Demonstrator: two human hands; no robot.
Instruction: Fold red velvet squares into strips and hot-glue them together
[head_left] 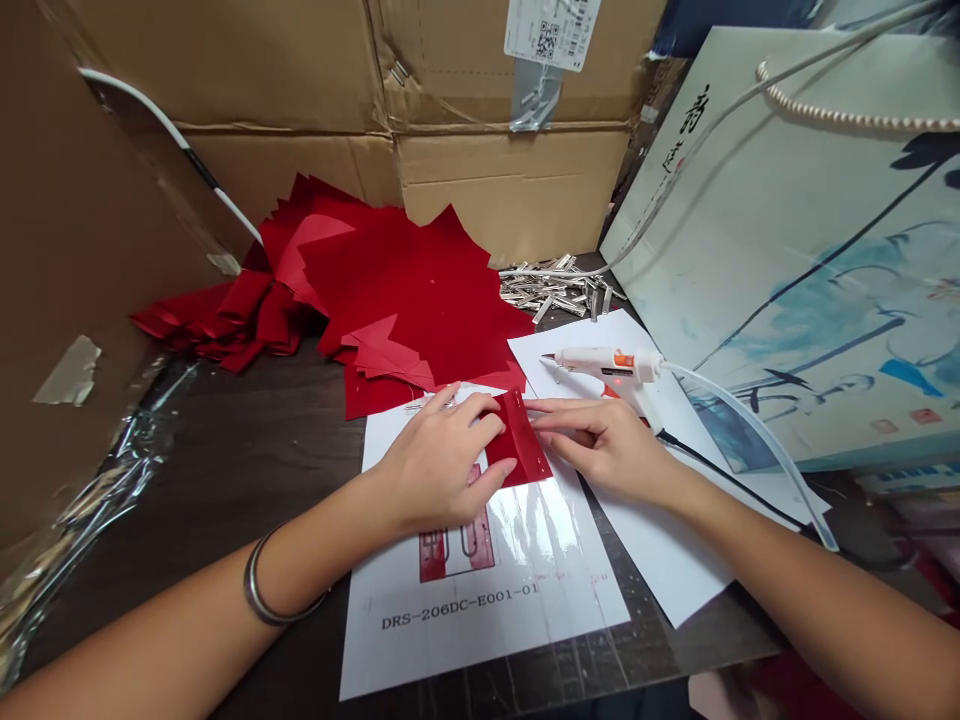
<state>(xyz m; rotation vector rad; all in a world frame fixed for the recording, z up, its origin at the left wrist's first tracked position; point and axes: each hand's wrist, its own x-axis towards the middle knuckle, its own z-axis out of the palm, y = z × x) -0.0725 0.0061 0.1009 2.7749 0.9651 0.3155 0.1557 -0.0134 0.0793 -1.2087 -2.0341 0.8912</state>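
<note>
Cloth (517, 440): deep red, roughly rectangular, creased.

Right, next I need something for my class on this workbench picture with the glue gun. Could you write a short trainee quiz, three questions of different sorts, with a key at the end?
1. Multiple choice. Which thing lies between the fingers of the left hand and those of the right hand?
A) a pile of silver clips
B) a small red fabric piece
C) a metal bangle

2. True or false? The nozzle of the glue gun points toward the left side of the picture.

3. Fill the gap. The code on the printed sheet reads DRS-____-E001-01.

Key:
1. B
2. True
3. 206DC
</note>
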